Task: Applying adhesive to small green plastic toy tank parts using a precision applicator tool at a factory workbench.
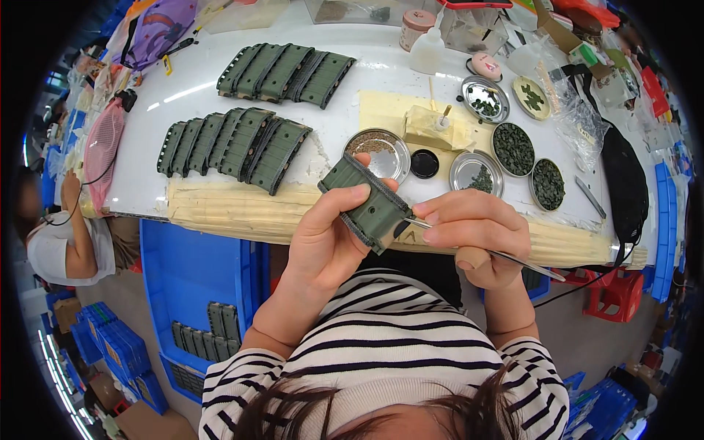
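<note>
My left hand [323,235] is closed on a flat dark green panel [370,209] with ridged dark edging and small round dots, held tilted above the table's front edge. My right hand [477,231] pinches a pair of slim metal tweezers [524,260]; their tip meets the panel's right edge. Whether anything sits in the tip is too small to tell. One finger of that hand wears a tan cover. Just beyond the panel stands a round metal dish of brown grains [381,150]. Beside it are a small black round dish [424,163] and a metal dish with green bits [477,170].
Two rows of similar green panels [235,143] lie at the left. Dishes of dark green pieces [513,149], a wrapped yellowish block [438,126], a white squeeze bottle [427,51] and a black bag [623,183] stand right. A blue crate [169,271] holds more panels below. Another person sits far left.
</note>
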`<state>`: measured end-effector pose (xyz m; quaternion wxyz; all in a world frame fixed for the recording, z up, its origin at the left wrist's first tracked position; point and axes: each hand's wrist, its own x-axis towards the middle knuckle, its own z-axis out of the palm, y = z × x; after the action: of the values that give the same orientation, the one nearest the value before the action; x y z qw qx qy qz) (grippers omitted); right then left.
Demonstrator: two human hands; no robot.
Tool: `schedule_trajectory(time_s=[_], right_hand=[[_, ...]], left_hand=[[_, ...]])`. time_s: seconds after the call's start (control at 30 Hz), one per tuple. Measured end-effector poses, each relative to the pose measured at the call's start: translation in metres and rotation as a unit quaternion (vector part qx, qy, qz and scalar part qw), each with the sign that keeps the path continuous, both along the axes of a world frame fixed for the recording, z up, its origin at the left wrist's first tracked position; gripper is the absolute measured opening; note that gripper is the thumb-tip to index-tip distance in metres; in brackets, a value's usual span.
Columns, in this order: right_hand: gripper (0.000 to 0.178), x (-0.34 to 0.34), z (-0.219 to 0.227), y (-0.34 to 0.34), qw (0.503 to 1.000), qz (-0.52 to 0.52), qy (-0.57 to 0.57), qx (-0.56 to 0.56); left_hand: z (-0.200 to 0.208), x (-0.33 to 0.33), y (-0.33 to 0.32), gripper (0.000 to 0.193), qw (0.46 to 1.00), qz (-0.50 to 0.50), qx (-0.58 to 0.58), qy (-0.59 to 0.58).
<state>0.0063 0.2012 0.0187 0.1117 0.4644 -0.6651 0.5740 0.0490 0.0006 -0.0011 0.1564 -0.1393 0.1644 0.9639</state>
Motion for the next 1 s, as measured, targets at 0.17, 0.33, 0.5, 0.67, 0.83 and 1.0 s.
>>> schedule_trajectory(time_s=[0.17,0.33,0.5,0.67,0.83,1.0], right_hand=[[0.035,-0.002,-0.001,0.001,1.0,0.023,0.003,-0.009],[0.037,-0.002,0.004,0.002,1.0,0.007,-0.008,0.014],[0.038,0.0,0.003,0.001,0.997,-0.032,-0.047,-0.053],[0.044,0.004,-0.002,0.001,0.989,-0.097,-0.044,-0.099],[0.043,0.012,-0.001,-0.003,0.99,-0.091,-0.055,-0.095],[0.039,0.015,0.004,-0.006,0.993,-0.074,-0.043,-0.08]], left_hand=[[0.002,0.0,0.001,0.039,1.0,-0.004,-0.011,-0.008],[0.0,-0.003,-0.001,0.038,1.0,-0.015,-0.01,0.002],[0.005,-0.007,-0.004,0.035,0.998,-0.017,0.057,0.036],[0.006,-0.012,-0.011,0.045,0.987,0.068,0.136,0.058],[0.003,-0.016,-0.014,0.056,0.963,0.054,0.259,0.054],[0.008,-0.021,-0.006,0.048,0.941,0.032,0.337,0.002]])
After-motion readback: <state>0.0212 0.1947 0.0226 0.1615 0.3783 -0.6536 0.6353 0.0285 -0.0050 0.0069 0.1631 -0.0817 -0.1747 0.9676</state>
